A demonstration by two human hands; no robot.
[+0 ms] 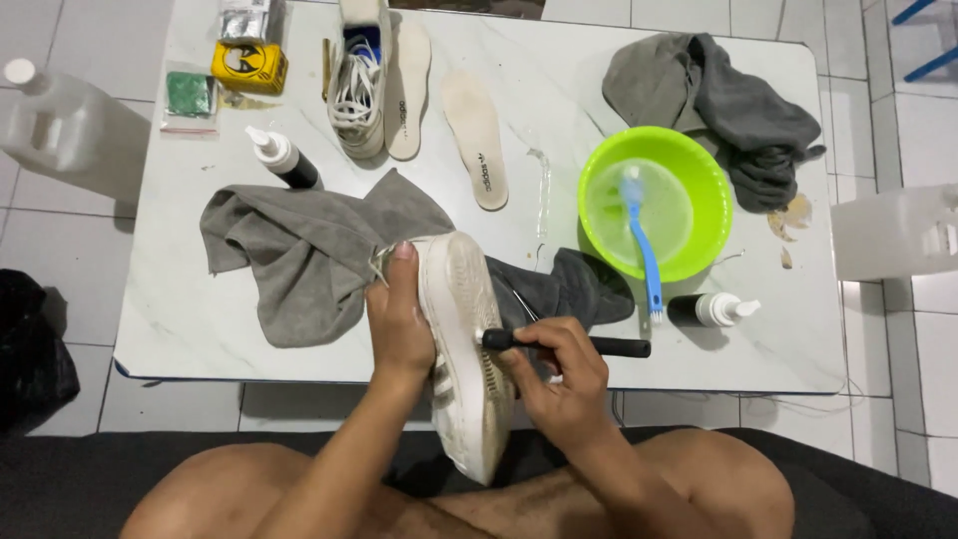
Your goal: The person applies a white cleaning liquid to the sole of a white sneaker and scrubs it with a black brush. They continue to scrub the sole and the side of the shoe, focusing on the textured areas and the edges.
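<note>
I note the left hand (399, 324) wrapped around a white shoe (464, 349), fingers pressed together along its side, thumb up near the toe. The shoe is held sole-up and tilted over the near edge of the table (180, 319), its heel end over my lap. My right hand (564, 384) pinches a black-handled brush (564, 344) between thumb and curled fingers; the brush tip touches the sole near its middle. Under the toe of the shoe lies a grey cloth (299, 250), spread on the table. Right of the shoe stands a green bowl (699, 170) with a blue brush (644, 250) leaning inside. A small bottle (714, 309) lies just beside the bowl; another bottle (284, 160) stands near the cloth. Farther back I record a second shoe (359, 90), two insoles (477, 135) beside it, and a dark cloth (738, 110) bunched at the far right corner.
</note>
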